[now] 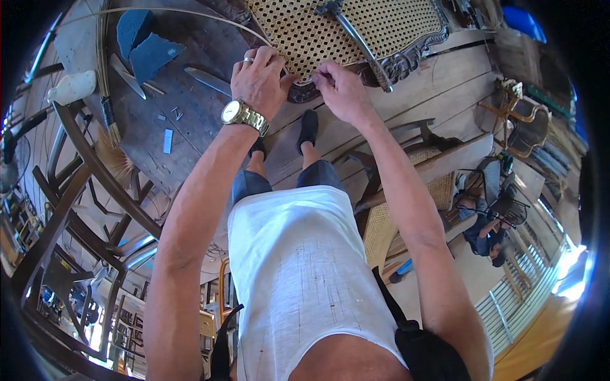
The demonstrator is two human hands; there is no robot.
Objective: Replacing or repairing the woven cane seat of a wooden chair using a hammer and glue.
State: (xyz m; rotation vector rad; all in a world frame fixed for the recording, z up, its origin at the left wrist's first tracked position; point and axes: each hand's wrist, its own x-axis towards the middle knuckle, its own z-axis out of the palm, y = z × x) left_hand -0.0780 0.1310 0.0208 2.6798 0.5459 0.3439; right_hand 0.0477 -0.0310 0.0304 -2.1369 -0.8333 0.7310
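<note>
A woven cane panel (292, 32) in a dark carved wooden frame (412, 63) lies before me. My left hand (259, 79), with a ring and a wristwatch (244, 116), curls its fingers at the panel's near left corner. A long thin cane strip (190, 11) arcs in from the left and disappears under those fingers. At the panel's near edge, just right of it, my right hand (342, 92) is closed in a pinch; what lies between its fingertips is too small to make out. A metal-handled hammer (356, 39) rests across the cane and frame, right of my right hand.
On the worktable (184, 143) at left lie a knife blade (208, 80), blue sandpaper pieces (155, 56), a white bottle (73, 87) and a stick broom (105, 76). Dark chair frames (105, 171) crowd the left. More furniture (432, 162) stands at right, where another person (486, 238) sits.
</note>
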